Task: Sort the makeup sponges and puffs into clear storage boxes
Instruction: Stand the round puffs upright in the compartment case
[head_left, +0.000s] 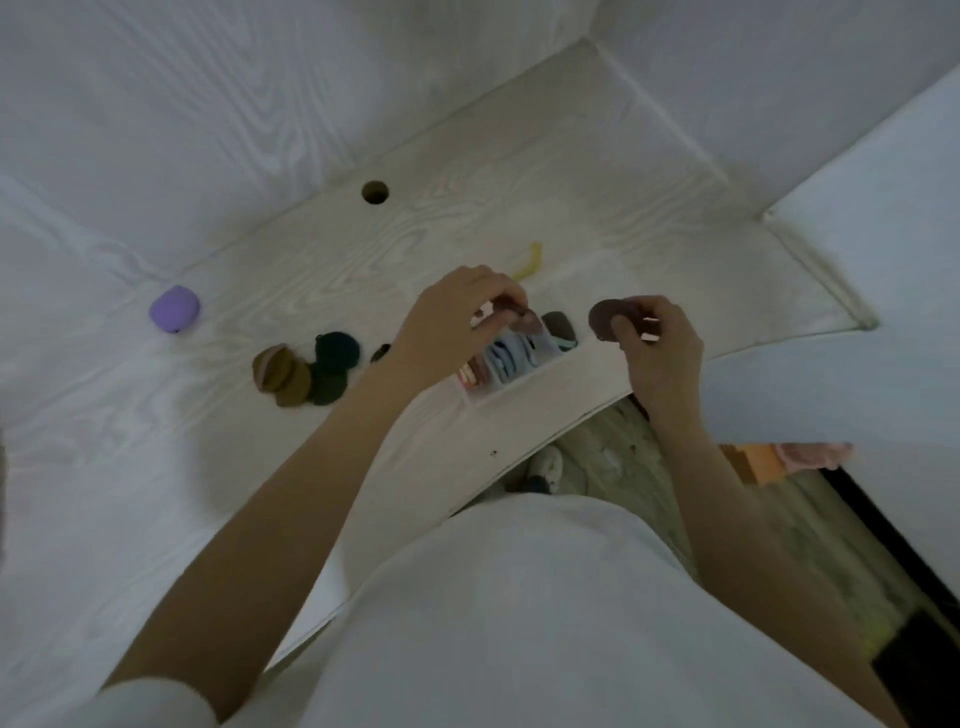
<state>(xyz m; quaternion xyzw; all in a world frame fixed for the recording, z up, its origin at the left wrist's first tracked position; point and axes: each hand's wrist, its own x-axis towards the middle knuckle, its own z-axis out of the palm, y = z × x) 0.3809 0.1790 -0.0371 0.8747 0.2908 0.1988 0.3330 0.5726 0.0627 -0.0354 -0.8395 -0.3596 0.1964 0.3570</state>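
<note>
A clear storage box stands near the desk's front edge, filled with pale blue, pink and dark puffs set on edge. My left hand hovers over the box, fingers pinched on a dark brown puff at its top. My right hand is to the right of the box and holds a round maroon puff upright in the air. On the desk to the left lie brown puffs and dark green puffs in a loose pile. A small dark piece peeks out by my left wrist.
A lilac egg-shaped sponge lies at the far left. A yellow strip rests behind the box. The white wood-grain desk has a cable hole and walls behind and on the right. Floor shows below the desk's front edge.
</note>
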